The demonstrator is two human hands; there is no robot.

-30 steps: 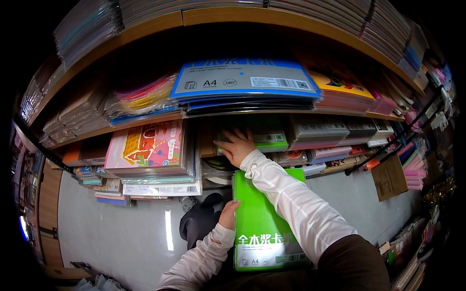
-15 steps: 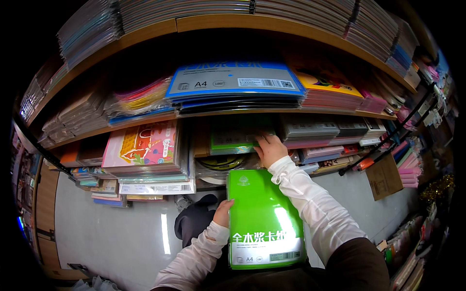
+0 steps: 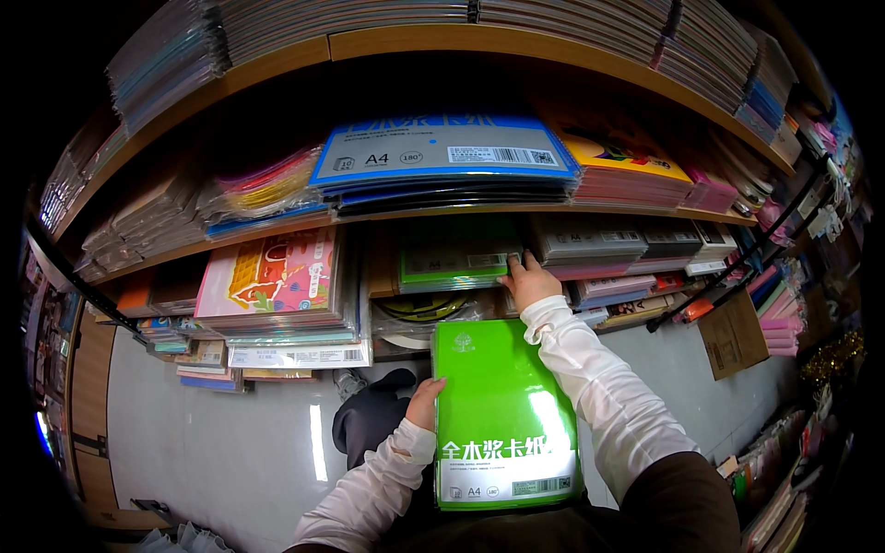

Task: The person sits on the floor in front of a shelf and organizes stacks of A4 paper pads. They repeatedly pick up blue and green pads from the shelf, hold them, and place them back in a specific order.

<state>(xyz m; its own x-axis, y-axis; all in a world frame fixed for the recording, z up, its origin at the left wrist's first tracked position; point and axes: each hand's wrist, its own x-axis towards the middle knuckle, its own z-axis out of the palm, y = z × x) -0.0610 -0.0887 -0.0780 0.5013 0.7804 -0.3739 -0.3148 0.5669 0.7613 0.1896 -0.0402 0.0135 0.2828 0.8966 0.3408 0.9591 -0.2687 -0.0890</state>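
Observation:
My left hand (image 3: pixel 425 404) grips the left edge of a green pack of A4-size card paper (image 3: pixel 493 392), held upright against my front. Its thumb lies on the cover's edge, and the other fingers are hidden behind the pack. Up ahead, my right hand (image 3: pixel 534 282) is at the front right corner of a low stack of similar green packs (image 3: pixel 444 258) on the lower shelf. The right fingers are apart and stretched toward the shelf, the fingertips by the stack's edge; I see nothing held in them.
Blue card packs (image 3: pixel 442 161) fill the middle shelf above. Left of the green stack stand pink picture-covered packs (image 3: pixel 267 276); grey packs (image 3: pixel 590 240) lie to its right. Round yellow-and-black items (image 3: pixel 424 309) sit underneath. A cardboard box (image 3: pixel 731 336) stands far right, above the pale floor (image 3: pixel 267 433).
My right hand has shifted right along the green stack's front to its corner, uncovering the label there, and its fingers have spread. My left hand and the held pack have stayed put.

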